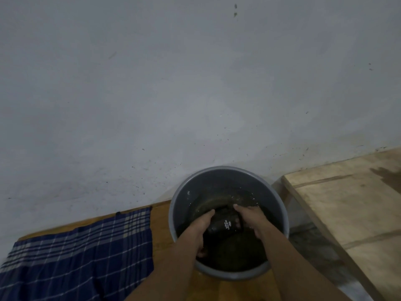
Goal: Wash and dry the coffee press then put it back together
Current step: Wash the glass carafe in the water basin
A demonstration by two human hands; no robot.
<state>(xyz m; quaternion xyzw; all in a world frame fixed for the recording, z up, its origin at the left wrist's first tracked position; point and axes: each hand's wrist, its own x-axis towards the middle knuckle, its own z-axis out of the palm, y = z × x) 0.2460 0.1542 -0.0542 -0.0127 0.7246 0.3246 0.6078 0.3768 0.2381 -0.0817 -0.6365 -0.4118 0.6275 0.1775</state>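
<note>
Coffee press (225,223) lies tilted in murky water inside grey basin (280,205), between your two hands. Expect wet, slick walls, probably glass under dark sleeve (fragile if knocked on basin wall). Take hold round body, not by rim.

Left hand (200,230): fingers curled round press's near-left side, tips below waterline. Right hand (252,218): fingers wrapped over its far-right side, thumb across top. Both forearms angle down and inward. Checked cloth (86,253) lies on worktop (160,222), left of left fingers.
</note>
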